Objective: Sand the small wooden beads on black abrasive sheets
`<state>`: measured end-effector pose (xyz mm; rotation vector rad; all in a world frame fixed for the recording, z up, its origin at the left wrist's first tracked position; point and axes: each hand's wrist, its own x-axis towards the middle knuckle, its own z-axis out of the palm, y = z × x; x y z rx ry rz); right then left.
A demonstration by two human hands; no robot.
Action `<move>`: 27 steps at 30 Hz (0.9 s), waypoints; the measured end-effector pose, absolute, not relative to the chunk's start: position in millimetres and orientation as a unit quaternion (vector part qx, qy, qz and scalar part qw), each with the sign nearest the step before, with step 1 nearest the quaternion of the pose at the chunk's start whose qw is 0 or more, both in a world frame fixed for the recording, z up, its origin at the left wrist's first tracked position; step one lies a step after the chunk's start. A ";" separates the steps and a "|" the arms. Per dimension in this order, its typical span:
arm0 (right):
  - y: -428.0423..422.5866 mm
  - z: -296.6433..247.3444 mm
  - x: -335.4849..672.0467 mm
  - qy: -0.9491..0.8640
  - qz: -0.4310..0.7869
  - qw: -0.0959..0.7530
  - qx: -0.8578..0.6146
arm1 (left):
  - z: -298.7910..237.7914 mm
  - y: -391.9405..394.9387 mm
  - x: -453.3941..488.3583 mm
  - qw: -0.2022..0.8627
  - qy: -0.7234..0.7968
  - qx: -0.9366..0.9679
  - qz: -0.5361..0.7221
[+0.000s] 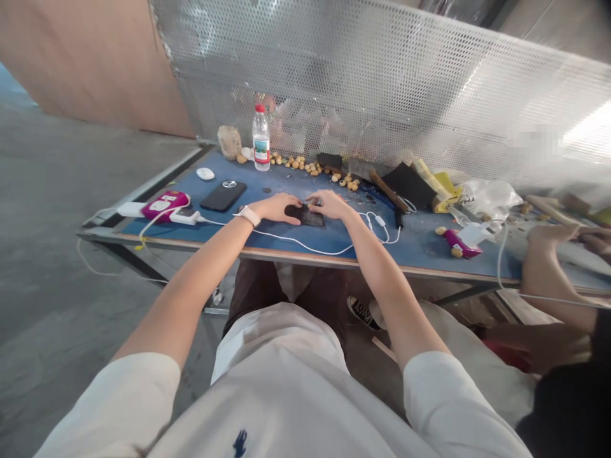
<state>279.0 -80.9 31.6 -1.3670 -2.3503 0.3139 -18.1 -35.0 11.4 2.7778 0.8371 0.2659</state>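
Water bottle, smartphone, wooden beads, perforated screen

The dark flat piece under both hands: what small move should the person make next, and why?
Perhaps slide the white cable a little away first. It lies on the blue table just in front of the dark flat piece, which the left hand and right hand touch, so it could snag them.

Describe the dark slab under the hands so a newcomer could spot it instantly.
Find the blue-topped workbench in front of the perforated metal screen. Near its front edge, the left hand and right hand rest on a dark flat slab. It's the one under the fingers, not the glossy black phone to its left, which has a round metal ring on its back.
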 end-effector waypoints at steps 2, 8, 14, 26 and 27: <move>-80.3 31.4 284.4 -0.856 0.128 0.181 -0.467 | 11.9 -35.9 -18.0 0.115 0.284 0.947 0.091; -72.9 23.8 300.9 -0.841 0.110 0.179 -0.498 | 12.7 -37.1 -18.0 0.118 0.286 0.947 0.091; -70.4 17.9 302.3 -0.820 0.134 0.271 -0.486 | 11.3 -37.9 -19.6 0.133 0.309 0.937 0.090; -79.8 29.2 310.9 -0.784 0.162 0.282 -0.528 | 20.9 -29.1 -37.2 0.098 0.327 0.927 0.158; -81.2 30.3 312.4 -0.779 0.169 0.283 -0.533 | 20.1 -28.2 -38.7 0.090 0.337 0.922 0.169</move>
